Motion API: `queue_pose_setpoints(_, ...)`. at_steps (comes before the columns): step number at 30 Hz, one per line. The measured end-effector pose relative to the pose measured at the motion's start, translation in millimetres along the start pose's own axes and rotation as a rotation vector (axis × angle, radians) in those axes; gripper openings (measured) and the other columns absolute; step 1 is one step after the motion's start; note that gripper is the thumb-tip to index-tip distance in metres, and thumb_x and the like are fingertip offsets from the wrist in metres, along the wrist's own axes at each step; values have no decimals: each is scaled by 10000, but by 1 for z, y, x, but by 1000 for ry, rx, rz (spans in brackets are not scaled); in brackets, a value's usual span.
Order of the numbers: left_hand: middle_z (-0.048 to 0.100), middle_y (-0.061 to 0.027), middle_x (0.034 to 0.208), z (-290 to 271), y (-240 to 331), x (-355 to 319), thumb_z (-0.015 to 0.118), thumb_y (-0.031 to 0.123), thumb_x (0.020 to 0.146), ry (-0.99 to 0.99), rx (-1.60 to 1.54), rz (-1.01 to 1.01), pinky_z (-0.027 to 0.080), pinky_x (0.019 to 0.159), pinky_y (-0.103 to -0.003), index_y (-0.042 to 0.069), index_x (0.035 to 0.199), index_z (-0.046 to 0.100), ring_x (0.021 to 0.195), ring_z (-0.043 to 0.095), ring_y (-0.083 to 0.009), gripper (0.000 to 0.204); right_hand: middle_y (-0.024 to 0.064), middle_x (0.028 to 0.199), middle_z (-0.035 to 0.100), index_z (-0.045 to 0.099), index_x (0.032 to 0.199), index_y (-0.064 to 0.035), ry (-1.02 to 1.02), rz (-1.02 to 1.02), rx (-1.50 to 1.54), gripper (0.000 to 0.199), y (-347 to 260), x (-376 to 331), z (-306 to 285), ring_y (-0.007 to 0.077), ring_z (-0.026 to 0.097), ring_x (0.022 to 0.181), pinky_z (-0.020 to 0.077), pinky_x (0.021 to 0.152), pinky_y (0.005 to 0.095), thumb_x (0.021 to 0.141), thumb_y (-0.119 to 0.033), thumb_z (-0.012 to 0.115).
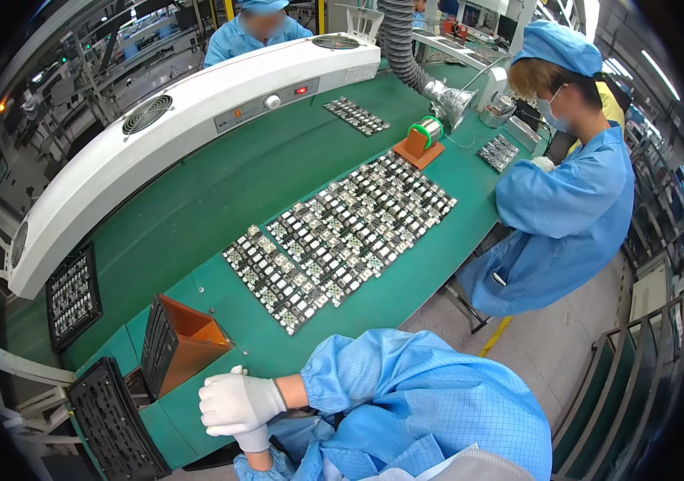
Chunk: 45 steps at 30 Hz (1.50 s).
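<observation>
My two hands, both in white gloves, are folded together at the near left edge of the green table point(310, 322). My right hand point(239, 401) lies on top, its fingers curled over my left hand. Of my left hand point(254, 439) mainly the glove cuff shows; its fingers are hidden beneath. Just beyond them stands an orange angled holder point(198, 330) with dark slabs leaning on its left face. A black slotted tray point(113, 421) lies left of my hands. Farther off, many small circuit boards point(358, 224) lie in tight rows, apart from both hands.
A long white fan unit point(190, 108) spans the table. Behind the boards stands a wire spool point(429, 128) on an orange stand, near a flexible duct point(402, 48). A filled black tray point(74, 297) lies far left. One co-worker point(566, 192) sits right, another point(254, 32) beyond the unit.
</observation>
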<state>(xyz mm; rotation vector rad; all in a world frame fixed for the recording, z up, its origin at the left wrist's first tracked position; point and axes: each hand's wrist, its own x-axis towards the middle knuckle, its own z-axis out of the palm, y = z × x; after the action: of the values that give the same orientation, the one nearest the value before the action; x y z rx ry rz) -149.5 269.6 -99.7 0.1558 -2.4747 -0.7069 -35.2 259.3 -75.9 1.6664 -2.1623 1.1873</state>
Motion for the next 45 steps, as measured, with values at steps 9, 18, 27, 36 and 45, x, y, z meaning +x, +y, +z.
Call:
queue_pose_setpoints(9,541,-151,1399,20,-5,10,532,174,1012,-7,4,82,365,1120,-393,38,1424,484,1302,497,-304,436,341,1035,600,637,908,67,-21,-80,81,481,5,18,-36,496,593,979,495,960,569,919,-380,461)
queue_pose_setpoints(18,539,-154,1400,-33,-2,-61,536,175,1009,46,201,-177,363,1123,-397,37,1422,486,1305,494,-312,439,102,803,644,679,757,-169,-319,-435,138,158,14,76,-122,329,604,763,502,747,461,803,-290,588)
queue_pose_setpoints(27,731,-104,1107,-253,65,-96,694,122,922,-133,-410,-740,547,849,-324,35,1177,716,978,681,-199,270,75,900,671,694,1005,-82,-260,-572,634,237,24,86,-133,265,651,853,507,795,388,850,-261,689)
queue_pose_setpoints(36,561,-259,1366,-369,-64,-31,586,249,1004,835,-1249,-811,486,1070,-492,-95,1378,475,1256,567,-381,520,46,946,695,694,936,-87,-356,-668,456,161,30,78,-119,231,642,825,501,753,379,826,-202,709)
queue_pose_setpoints(45,21,-112,1693,-353,-274,53,505,500,996,900,-1592,-1223,225,1209,-600,94,1610,64,1557,68,-314,858,72,695,626,625,656,-121,-480,-658,385,263,35,66,-100,260,626,733,476,668,392,877,-256,576)
